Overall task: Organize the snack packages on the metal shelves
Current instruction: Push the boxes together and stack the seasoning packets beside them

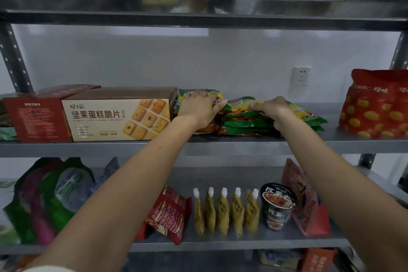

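My left hand [198,106] presses flat and my right hand [272,108] grips the packets [247,125] stacked on the middle shelf [353,140]; light, soft and slippery, I judge, best squeezed from both sides.

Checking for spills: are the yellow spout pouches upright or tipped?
Upright: the five yellow pouches stand in a row, white caps on top.
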The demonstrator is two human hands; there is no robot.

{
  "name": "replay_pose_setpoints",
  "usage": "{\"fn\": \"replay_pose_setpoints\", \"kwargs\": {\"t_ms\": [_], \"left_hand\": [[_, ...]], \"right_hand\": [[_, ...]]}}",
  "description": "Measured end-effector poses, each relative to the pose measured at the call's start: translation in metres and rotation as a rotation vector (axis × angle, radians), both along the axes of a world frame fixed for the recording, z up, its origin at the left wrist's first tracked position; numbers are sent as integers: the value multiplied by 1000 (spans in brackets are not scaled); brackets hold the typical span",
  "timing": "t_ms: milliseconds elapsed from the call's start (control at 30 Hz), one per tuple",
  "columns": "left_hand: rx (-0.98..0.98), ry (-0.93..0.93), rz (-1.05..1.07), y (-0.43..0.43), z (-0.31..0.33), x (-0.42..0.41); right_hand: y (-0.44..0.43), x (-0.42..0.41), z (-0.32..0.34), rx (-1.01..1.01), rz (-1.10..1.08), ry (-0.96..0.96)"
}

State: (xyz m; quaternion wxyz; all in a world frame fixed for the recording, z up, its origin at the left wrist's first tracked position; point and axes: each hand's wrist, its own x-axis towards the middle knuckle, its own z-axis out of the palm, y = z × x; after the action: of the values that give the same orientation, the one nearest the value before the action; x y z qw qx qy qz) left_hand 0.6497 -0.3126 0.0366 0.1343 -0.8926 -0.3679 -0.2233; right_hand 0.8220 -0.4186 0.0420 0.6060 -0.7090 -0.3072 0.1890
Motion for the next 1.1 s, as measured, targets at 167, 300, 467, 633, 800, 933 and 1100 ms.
{"fn": "replay_pose_setpoints", "kwargs": {"t_ms": [167, 300, 467, 633, 800, 933, 1100], "left_hand": [[-25, 18, -19, -3, 2, -3], [-102, 49, -45, -3, 6, -5], [-58, -58, -117, -7, -1, -13], [111, -717, -437, -56, -44, -5], [-621, -865, -523, -103, -75, 18], [-1011, -1028, -546, -118, -88, 17], [-1039, -1041, -452, -128, -99, 7]], "right_hand": [[-3, -7, 12, 165, -30, 67], [-18, -4, 14, 306, -74, 131], [-56, 4, -12, 493, -104, 205], [-87, -5, -53, 653, -4, 356], [-102, -20, -88, 743, 165, 481], [-112, -28, -106, 684, 215, 441], [-123, -27, -123, 599, 345, 519]]}}
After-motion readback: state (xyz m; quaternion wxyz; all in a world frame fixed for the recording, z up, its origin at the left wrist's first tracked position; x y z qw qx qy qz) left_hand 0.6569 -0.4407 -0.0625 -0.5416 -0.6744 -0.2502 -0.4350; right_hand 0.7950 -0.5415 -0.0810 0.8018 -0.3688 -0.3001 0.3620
